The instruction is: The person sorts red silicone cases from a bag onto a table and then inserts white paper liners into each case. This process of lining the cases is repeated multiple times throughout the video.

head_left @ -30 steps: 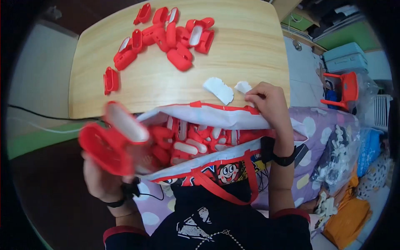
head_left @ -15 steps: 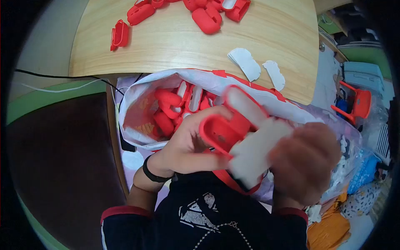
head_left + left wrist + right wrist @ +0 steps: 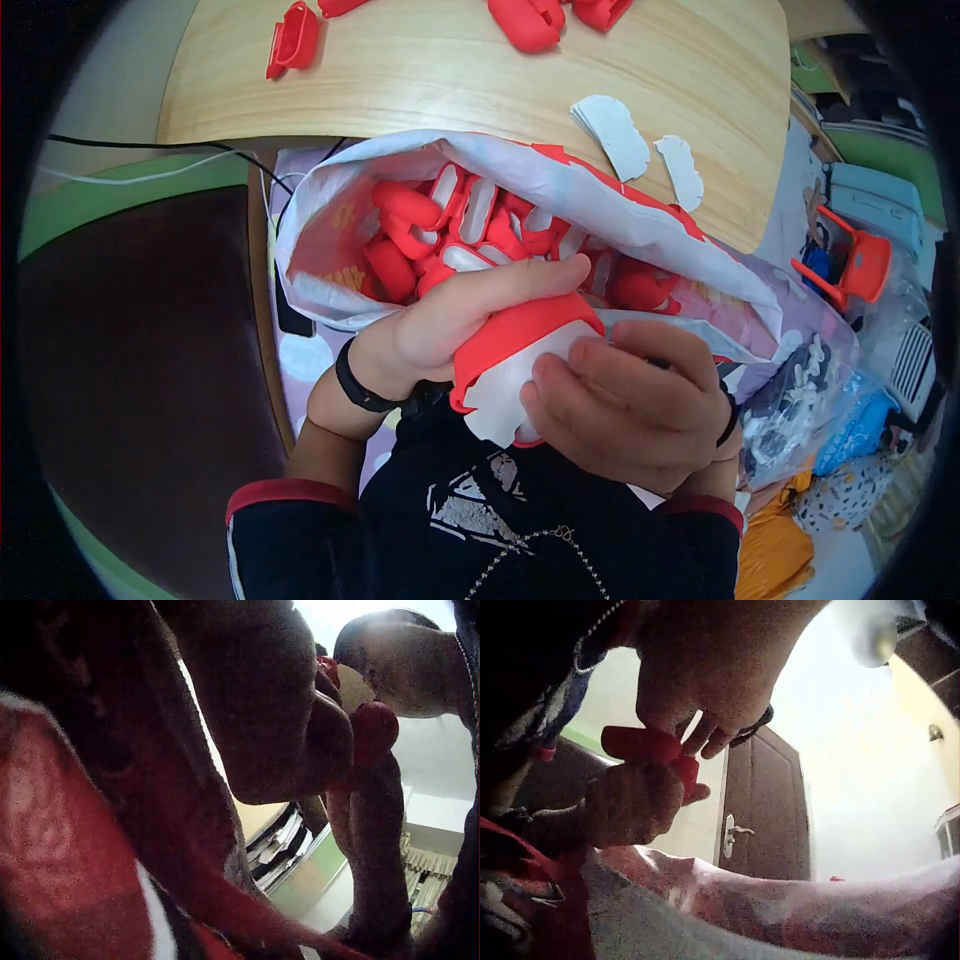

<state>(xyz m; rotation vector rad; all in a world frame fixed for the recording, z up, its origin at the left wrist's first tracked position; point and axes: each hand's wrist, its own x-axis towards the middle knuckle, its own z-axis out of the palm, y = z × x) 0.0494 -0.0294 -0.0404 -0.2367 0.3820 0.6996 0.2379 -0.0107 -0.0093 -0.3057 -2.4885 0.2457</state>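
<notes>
In the head view my left hand grips a red earphone case cover in front of the chest, its thumb along the upper side. A white shaped card lies over the mouth of the cover and sticks out below it. My right hand pinches this card with bent fingers, the tips on its face; part of the card is hidden under them. The right wrist view shows the red cover between both hands. Dark, close shapes fill much of the left wrist view.
An open bag with a white lining holds several red covers just beyond my hands. On the wooden table lie a fanned stack of white cards, a single card and more red covers.
The red cover has come from the left to the middle in my left hand. My right hand has taken a white card from the table side and brought it onto the cover.
</notes>
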